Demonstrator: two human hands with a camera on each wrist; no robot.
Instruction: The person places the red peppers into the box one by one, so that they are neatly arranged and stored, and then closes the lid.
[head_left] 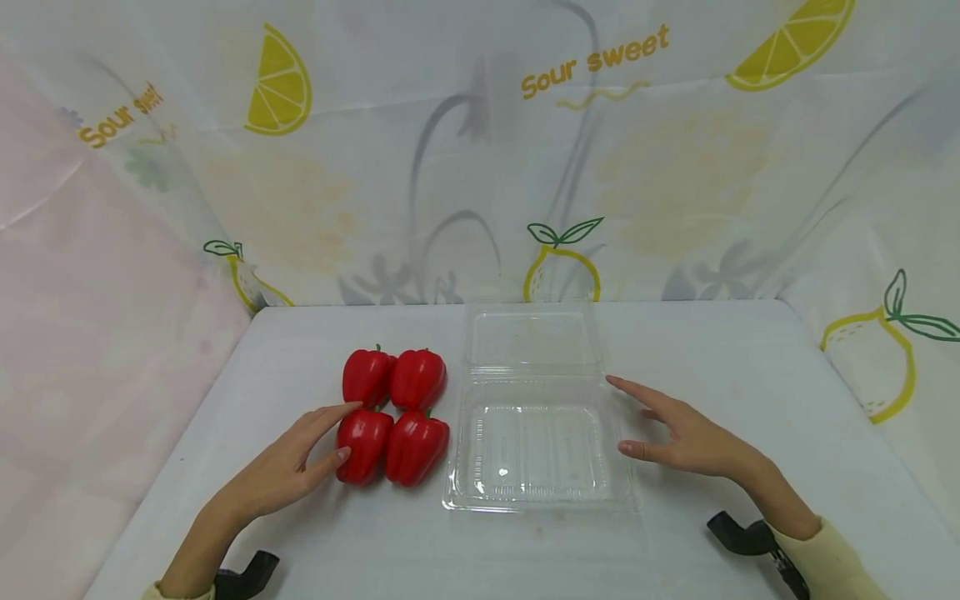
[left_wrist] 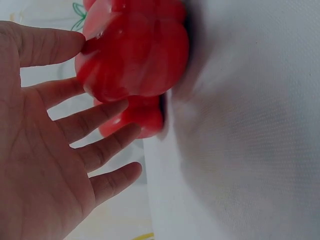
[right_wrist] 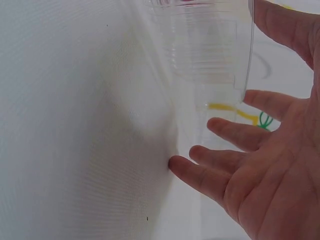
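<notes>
Several glossy red bell peppers sit close together in two rows, left of the middle of the table. My left hand is beside the near-left pepper, its fingers spread and the thumb tip at the pepper's side. In the left wrist view the fingers are loosely extended, not wrapped round the pepper. A clear plastic clamshell box lies with its lid folded back, away from me. At the box's right edge, my right hand has its fingers extended. The right wrist view shows thumb and index finger near the box rim.
A white table carries everything. Behind it hangs a pale cloth with lemon prints, and a pinkish cloth is on the left. Black wrist mounts sit below both forearms.
</notes>
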